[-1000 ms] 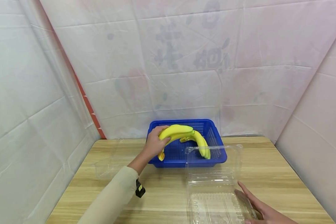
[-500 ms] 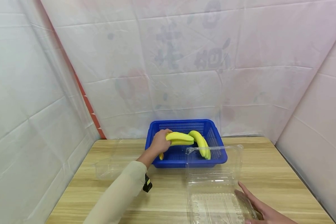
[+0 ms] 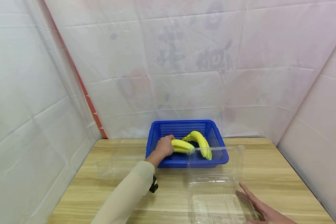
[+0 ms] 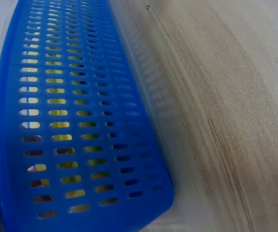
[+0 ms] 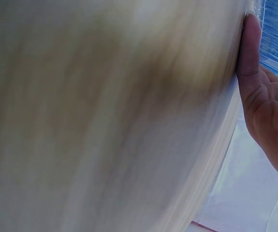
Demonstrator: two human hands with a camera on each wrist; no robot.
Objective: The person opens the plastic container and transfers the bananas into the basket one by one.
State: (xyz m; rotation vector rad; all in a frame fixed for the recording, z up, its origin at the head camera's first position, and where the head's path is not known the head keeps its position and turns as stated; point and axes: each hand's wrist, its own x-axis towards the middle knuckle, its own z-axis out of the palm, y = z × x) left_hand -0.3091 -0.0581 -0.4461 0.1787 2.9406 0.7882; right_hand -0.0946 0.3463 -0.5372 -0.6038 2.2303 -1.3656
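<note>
Head view: the left hand [image 3: 164, 147] reaches into the blue perforated basket [image 3: 218, 155] at the 12 o'clock side of the wooden counter [image 3: 280, 180], its grip closed around the near end of a yellow banana [image 3: 181, 146] that lies low inside the basket. A second bunch of bananas [image 3: 200, 143] curves just beside it at 3 o'clock, and the two appear to touch at their far ends. The cream sleeve [image 3: 126, 199] of the left arm runs down toward 7 o'clock, with a small black tag [image 3: 154, 188] at the cuff. At 5 o'clock, the right hand [image 3: 259, 207] lies with straight fingers flat against the right edge of an open clear plastic clamshell container [image 3: 215, 199], its grip released; the container's raised lid stands in front of the basket's near wall. A second clear tray [image 3: 114, 166] rests on the counter at 9 o'clock of the basket. Left wrist view: the basket's slotted wall [image 4: 81, 125] shows yellow through the holes. Right wrist view: blurred; the hand's fingers [image 5: 251, 53] press a pale surface.
</note>
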